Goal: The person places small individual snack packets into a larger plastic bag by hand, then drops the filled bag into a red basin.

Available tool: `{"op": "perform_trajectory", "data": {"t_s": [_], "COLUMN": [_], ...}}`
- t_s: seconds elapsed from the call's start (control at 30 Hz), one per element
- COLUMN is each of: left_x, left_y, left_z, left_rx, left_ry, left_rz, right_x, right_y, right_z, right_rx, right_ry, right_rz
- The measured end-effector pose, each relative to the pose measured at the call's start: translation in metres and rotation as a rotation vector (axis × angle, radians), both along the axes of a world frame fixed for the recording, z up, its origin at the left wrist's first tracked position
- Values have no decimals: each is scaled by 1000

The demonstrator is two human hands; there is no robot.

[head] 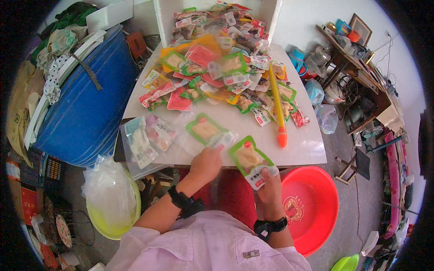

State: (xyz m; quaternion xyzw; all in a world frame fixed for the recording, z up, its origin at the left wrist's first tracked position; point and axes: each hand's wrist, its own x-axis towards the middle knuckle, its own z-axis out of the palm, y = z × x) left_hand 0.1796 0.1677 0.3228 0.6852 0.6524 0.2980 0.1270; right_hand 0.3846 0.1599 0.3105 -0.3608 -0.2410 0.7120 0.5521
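My left hand (207, 164) grips the lower end of a green-edged food packet (206, 130), held above the table near its front edge; it is slightly blurred. My right hand (269, 184) holds another green-edged food packet (251, 157) by its white end, to the right of the first. On the left of the table lies a clear plastic bag (135, 172) with a teal-and-white packet (139, 142) and a pink-and-white packet (161, 132) in or on it. Farther back, a heap of mixed packets (203, 81) covers the table. A yellow tube with an orange tip (278, 105) lies along the heap's right side.
A white foam box (275, 20) full of packets stands behind the heap. Below the table are a red basin (313, 210) on the right and a yellow-green basin (135, 203) with clear bags (110, 189) on the left. A large blue tub (95, 101) stands left of the table.
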Motion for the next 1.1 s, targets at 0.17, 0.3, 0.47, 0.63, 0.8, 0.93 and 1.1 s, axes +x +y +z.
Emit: {"op": "perform_trajectory", "data": {"t_s": [0.17,0.3,0.47,0.63,0.8,0.93,1.1], "left_x": [-1,2,0,-5,-6,-2,9], "left_y": [4,6,8,12,15,10,3], "left_z": [2,-2,8,9,-3,6,8], "left_rx": [113,100,89,-115,-67,16,81], "left_ry": [-138,-127,-265,-324,-339,-215,-7], "left_rz": [-69,-47,-51,-68,-63,-29,-22], "right_x": [-21,-15,-11,-11,-16,-15,-21], "right_y": [-3,1,5,10,10,10,12], "right_z": [3,-7,10,13,6,3,-3], "right_rx": [-65,-15,-57,5,-29,-30,-16], "right_ry": [1,-53,12,-9,-30,-51,-74], "right_rz": [-36,76,-93,-42,-21,-10,-46]}}
